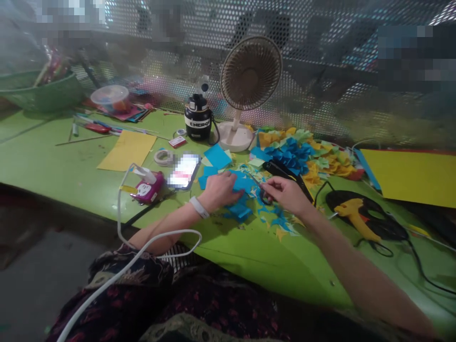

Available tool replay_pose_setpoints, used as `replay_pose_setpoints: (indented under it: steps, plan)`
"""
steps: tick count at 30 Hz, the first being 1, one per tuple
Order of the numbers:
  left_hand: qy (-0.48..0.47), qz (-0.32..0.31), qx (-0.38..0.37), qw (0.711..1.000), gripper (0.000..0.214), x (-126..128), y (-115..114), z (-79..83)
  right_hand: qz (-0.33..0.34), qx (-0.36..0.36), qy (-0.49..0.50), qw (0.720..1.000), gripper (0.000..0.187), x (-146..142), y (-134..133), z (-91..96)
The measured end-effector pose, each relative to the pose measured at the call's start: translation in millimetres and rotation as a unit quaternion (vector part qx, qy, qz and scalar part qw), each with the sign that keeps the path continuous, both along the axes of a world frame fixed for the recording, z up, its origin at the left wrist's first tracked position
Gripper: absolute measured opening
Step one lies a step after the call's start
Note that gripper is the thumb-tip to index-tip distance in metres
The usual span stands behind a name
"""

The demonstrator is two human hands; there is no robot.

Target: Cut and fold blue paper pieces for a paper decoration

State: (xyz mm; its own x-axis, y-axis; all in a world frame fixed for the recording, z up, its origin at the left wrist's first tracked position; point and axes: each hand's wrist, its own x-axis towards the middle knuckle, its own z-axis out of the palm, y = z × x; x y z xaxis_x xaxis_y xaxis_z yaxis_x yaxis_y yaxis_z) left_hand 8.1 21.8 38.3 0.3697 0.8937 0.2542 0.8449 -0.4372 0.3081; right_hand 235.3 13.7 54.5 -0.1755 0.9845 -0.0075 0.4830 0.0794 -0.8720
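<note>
Left hand (pixel 221 190) clamps blue paper (pixel 244 183) on green table (pixel 71 166). Right hand (pixel 287 194) grips scissors (pixel 259 187), blades at paper edge. Best: paper taut, fingertips clear of blades, short snips.

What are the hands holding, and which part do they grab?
The left hand holds the blue paper by its left edge. The right hand grips small scissors by the handles, blades toward the paper.

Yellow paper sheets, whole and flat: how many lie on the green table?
2. The left yellow sheet lies left of the phone; the right yellow sheet lies behind the glue gun. More may be hidden under the pile of cut paper.
</note>
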Motion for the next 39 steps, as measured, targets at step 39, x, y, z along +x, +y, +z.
replay_pose_setpoints:
  steps: [39]
  plan:
    - [-0.655,-0.047,-0.383,0.650,0.026,15.5,8.4,-13.9,0.088,0.414,-0.368,0.828,0.030,-24.6,35.1,-7.8]
